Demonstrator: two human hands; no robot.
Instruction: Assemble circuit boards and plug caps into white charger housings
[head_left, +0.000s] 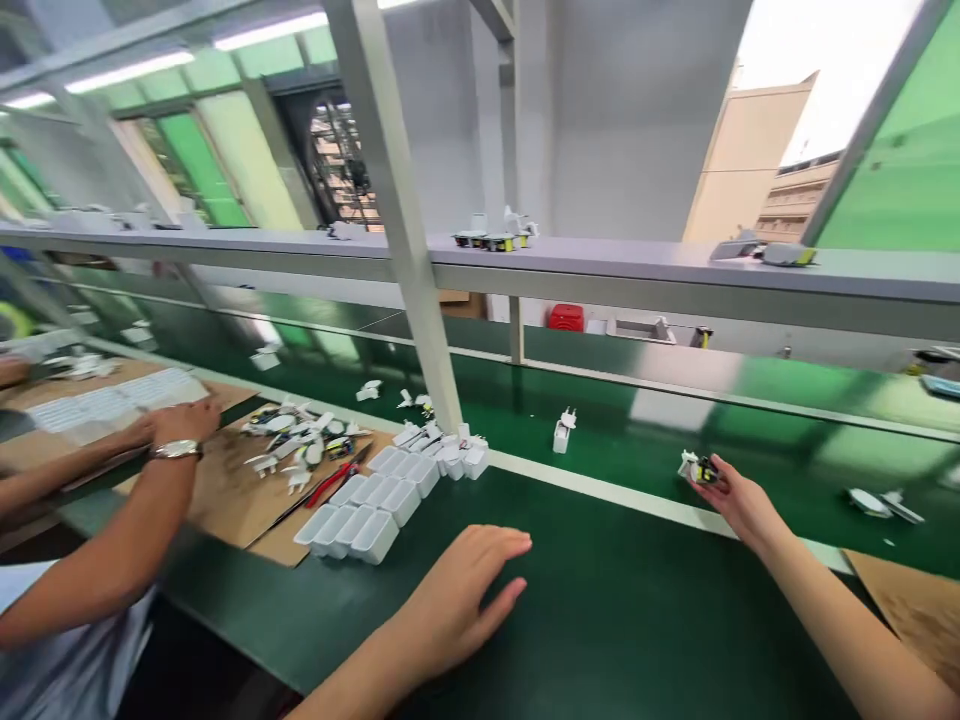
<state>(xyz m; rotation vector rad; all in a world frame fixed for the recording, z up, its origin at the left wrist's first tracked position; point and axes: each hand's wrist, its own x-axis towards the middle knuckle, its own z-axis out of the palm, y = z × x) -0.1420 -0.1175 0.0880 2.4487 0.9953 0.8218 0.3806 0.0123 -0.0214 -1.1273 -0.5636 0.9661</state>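
Note:
My right hand reaches over the far green strip of the bench, its fingers closed on a small white plug-like part with black and yellow pieces. Over the near green worktop hovers my left hand, thumb and fingers apart, holding nothing. Left of it stand rows of white rectangular plastic cases, open side up. Behind them, more cases have parts in them. A single white case with a pronged piece sits on the far strip between my hands.
A co-worker's arm with a wristwatch is at left. Pliers and loose white parts lie on cardboard. A metal post supports a shelf. White pieces lie at right.

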